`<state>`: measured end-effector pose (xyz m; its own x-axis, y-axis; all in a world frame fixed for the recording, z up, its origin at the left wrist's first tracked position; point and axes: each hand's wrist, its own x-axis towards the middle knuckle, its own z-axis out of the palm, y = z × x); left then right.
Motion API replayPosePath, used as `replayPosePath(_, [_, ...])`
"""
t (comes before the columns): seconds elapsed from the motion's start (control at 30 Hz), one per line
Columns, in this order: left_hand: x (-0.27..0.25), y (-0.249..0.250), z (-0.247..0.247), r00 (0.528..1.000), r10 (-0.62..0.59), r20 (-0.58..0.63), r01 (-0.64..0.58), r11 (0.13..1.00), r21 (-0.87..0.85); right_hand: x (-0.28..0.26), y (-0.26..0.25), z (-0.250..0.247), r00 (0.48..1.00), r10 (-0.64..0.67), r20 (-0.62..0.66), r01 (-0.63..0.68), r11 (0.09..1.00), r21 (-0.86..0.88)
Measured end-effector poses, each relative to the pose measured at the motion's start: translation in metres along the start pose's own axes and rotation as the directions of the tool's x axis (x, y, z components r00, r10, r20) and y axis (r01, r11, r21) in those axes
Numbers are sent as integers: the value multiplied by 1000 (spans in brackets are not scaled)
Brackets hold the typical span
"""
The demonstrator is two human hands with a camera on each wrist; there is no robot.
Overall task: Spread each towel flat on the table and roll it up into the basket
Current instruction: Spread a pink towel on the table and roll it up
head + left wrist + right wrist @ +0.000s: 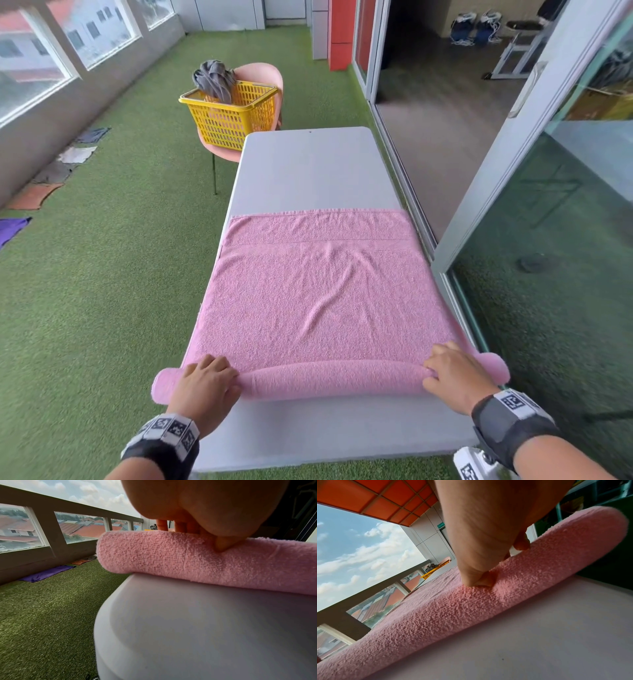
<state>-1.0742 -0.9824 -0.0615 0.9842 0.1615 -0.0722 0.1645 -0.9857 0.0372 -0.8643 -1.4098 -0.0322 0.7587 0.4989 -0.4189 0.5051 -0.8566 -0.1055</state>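
A pink towel (318, 291) lies spread across the near half of the grey table (308, 164), and its near edge is rolled into a thick tube (329, 378). My left hand (205, 380) grips the tube near its left end, fingers curled over the top and thumb pressed into the front (221, 546). My right hand (452, 373) grips the tube near its right end in the same way, its thumb (481, 580) dug into the roll (471, 608). Both ends of the tube overhang the table sides. A yellow basket (229, 113) stands on a pink chair beyond the table's far left corner.
A grey towel (214, 80) hangs out of the basket. Several cloths lie on the green turf along the left wall, among them a purple one (48, 573). A glass sliding door (513, 171) runs close along the table's right side. The table's far half is bare.
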Motion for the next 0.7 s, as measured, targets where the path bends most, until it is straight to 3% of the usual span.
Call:
replayPosePath(0.27, [7, 4, -3, 997, -70, -39, 71, 997, 25, 9, -6, -2, 999, 51, 16, -52, 997, 63])
replayPosePath(0.5, [6, 6, 2, 989, -54, -134, 42, 995, -93, 2, -2, 10, 977, 9, -215, 19, 992, 127])
replayPosePath(0.7, [3, 0, 0, 1000, -15, -9, 14, 999, -52, -3, 1, 15, 984, -17, -179, 23, 999, 31])
